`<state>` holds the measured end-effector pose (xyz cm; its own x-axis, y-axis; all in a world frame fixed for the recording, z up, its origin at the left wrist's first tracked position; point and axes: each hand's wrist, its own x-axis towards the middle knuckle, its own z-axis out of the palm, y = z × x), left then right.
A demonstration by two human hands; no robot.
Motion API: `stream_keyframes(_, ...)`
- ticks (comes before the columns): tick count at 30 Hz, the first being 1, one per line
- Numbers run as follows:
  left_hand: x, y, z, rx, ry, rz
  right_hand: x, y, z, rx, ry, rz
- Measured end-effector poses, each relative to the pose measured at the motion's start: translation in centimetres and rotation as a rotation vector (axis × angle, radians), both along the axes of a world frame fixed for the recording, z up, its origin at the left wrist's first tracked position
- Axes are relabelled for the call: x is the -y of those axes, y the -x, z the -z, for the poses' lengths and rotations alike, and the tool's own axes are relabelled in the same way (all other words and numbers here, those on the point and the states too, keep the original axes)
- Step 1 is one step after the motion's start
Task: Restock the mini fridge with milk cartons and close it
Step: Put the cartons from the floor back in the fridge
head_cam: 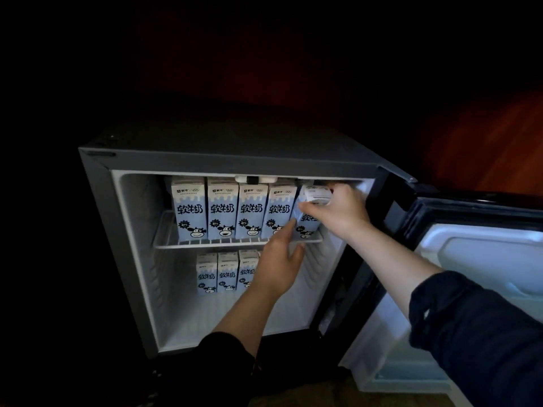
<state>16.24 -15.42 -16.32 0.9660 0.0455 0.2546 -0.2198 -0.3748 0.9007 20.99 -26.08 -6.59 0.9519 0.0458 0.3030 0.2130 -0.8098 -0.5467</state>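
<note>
Fifth carton (309, 221) sat tilted at the right end of the top shelf (205, 244), mini fridge (98, 230) door (476, 259) open.
Right hand (343, 210) gripped its top; left hand (277, 259) fingers straight against its lower edge. Four upright cartons (223, 208) beside it.

A white wire shelf (188, 244) carries five blue milk cartons (223, 208), the rightmost carton (309, 222) tilted. Lower cartons (227, 273) stand on the fridge floor (211, 318).

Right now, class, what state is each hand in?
Left hand: open, straight fingers against the tilted carton low down.
Right hand: gripping that carton's top.
</note>
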Motion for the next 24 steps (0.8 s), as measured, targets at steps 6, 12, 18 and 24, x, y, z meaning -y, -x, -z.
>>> stream_keyframes(6,-0.2,-0.8,0.6,0.02,-0.037,-0.003,-0.8,-1.7,1.1,-0.07,-0.031,0.05)
stream_keyframes(12,-0.3,-1.2,0.9,0.061,-0.084,0.0,-0.5,-1.7,3.6,-0.059,-0.203,-0.016)
stream_keyframes(18,-1.1,-1.2,1.8,0.128,-0.215,-0.014,-0.5,-1.9,6.6,-0.092,-0.166,0.056)
stream_keyframes(24,-2.4,-1.4,2.4,0.24,-0.526,-0.168,-1.6,-2.3,7.4,-0.066,-0.16,0.138)
